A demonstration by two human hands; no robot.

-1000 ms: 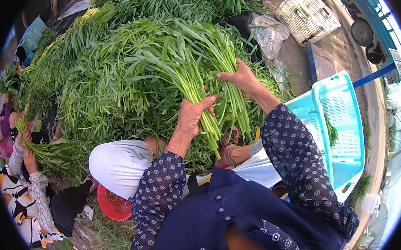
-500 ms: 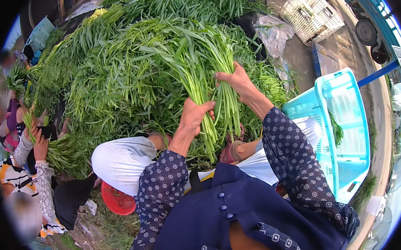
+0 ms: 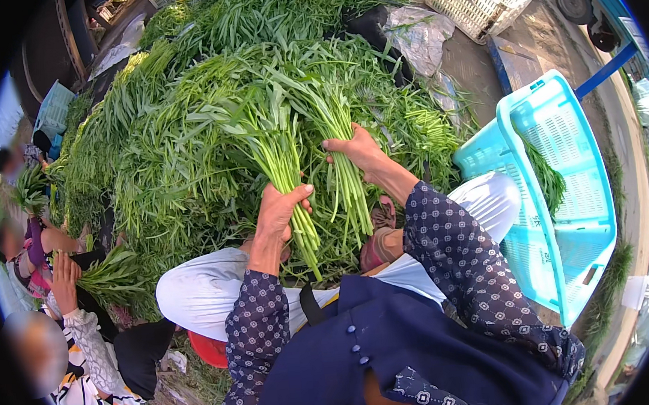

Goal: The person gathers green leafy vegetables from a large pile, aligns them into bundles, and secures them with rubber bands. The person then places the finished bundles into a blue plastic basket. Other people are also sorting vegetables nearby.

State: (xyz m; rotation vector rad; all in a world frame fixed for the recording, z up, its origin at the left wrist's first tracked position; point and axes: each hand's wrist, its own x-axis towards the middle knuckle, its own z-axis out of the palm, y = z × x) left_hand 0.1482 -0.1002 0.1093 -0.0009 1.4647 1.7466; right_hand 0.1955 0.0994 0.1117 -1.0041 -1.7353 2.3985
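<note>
Closed around the stems of one bunch of water spinach [image 3: 280, 157] is my left hand [image 3: 276, 215]. My right hand [image 3: 357, 151], to its right and a little farther out, grips a second bunch of water spinach [image 3: 349, 189]. Both bunches have their leaves pointing away from me and their cut stem ends toward my lap. A gap separates the stems, while the leafy tops lie close together. Beneath and beyond them spreads a large heap of the same greens [image 3: 177, 145].
At my right stands a light-blue plastic crate [image 3: 563, 223] with some greens inside. A cream crate [image 3: 476, 0] and plastic sheeting [image 3: 422, 41] lie at the far right. A red basin [image 3: 208, 350] is by my left knee. Co-workers sit along the left, one hand [image 3: 65, 281] near greens.
Both hands have shifted left and slightly nearer to me with their bunches. The stems of the two bunches are now farther apart.
</note>
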